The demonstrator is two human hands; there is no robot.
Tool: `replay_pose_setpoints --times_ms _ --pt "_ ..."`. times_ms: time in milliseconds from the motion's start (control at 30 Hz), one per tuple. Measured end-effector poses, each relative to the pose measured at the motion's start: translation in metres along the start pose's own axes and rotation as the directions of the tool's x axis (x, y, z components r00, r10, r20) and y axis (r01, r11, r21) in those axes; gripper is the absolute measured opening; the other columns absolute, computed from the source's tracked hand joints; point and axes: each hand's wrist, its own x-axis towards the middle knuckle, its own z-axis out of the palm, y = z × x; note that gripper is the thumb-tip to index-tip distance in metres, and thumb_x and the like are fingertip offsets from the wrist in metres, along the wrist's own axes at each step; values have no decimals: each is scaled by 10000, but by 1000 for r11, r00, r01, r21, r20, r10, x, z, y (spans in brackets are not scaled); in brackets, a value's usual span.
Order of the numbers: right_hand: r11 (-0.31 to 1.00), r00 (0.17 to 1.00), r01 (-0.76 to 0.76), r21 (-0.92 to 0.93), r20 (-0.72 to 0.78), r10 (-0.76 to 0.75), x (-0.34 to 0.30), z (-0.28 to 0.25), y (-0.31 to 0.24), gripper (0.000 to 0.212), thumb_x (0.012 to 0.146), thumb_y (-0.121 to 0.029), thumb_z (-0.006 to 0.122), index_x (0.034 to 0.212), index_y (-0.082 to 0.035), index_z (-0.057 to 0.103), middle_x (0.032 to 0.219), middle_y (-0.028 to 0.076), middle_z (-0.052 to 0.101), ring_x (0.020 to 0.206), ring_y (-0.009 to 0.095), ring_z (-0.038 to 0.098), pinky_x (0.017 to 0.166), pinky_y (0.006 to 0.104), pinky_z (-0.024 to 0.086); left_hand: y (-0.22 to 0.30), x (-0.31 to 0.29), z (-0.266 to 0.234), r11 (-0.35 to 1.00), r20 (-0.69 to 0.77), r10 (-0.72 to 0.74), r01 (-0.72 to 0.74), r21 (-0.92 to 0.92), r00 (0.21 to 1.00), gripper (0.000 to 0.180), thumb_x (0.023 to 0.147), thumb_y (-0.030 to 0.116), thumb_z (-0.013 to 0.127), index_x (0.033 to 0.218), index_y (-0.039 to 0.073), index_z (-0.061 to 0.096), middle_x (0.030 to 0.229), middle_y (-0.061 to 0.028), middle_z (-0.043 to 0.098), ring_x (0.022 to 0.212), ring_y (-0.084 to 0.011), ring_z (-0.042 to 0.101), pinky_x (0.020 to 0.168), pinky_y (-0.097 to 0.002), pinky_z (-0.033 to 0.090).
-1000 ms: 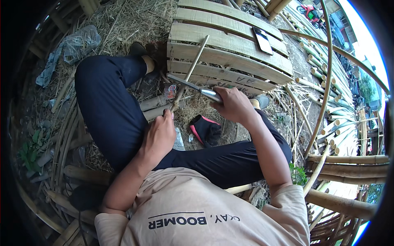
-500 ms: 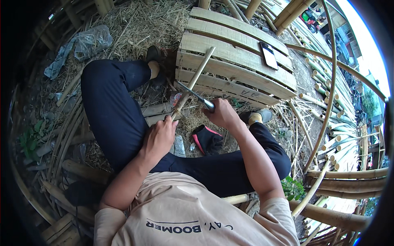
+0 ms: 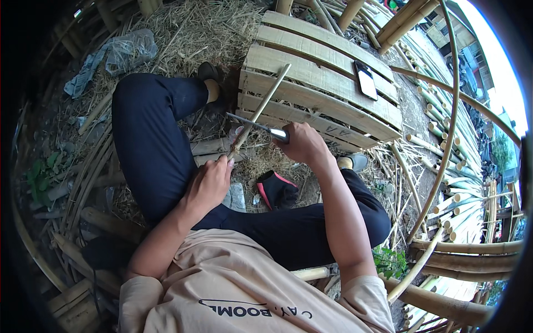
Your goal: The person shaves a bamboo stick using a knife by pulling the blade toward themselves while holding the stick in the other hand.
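My left hand (image 3: 209, 183) is closed round the near end of a thin bamboo stick (image 3: 265, 102), which slants up and away to the right. Its far end reaches over the wooden slatted crate (image 3: 300, 58). In my right hand (image 3: 301, 145) is the handle of a knife (image 3: 256, 123). The narrow blade points left and lies across the stick, a little beyond a rough, knotty part. Beneath my hands, a black and pink glove (image 3: 276, 190) rests on the ground between my legs.
A phone (image 3: 365, 80) lies on the crate's right side. Stacked bamboo poles (image 3: 458, 188) and a bamboo railing (image 3: 472, 250) stand to the right. Dry shavings (image 3: 194, 30) cover the ground at the back left, beside a crumpled clear plastic bag (image 3: 130, 53).
The knife has turned flatter across the stick, its tip moving left. My right hand has shifted slightly up and back, while my left hand still holds the stick's near end.
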Motion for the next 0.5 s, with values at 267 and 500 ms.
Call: replay_pose_setpoints --times_ms 267,500 --pt "988 982 88 126 -178 -65 -27 10 6 349 833 -319 756 897 19 699 789 244 684 805 413 680 753 465 529 16 6 8 998 -36 56 -57 -35 998 290 1037 190 486 850 -21 555 685 -289 592 681 -485 610 582 -550 470" --pt "969 985 89 229 -162 -52 2 19 25 290 816 -259 744 858 24 702 755 253 673 762 427 674 715 464 533 7 21 14 996 -17 79 -79 -29 997 277 1034 179 488 853 -20 557 708 -285 609 690 -487 612 591 -553 477"
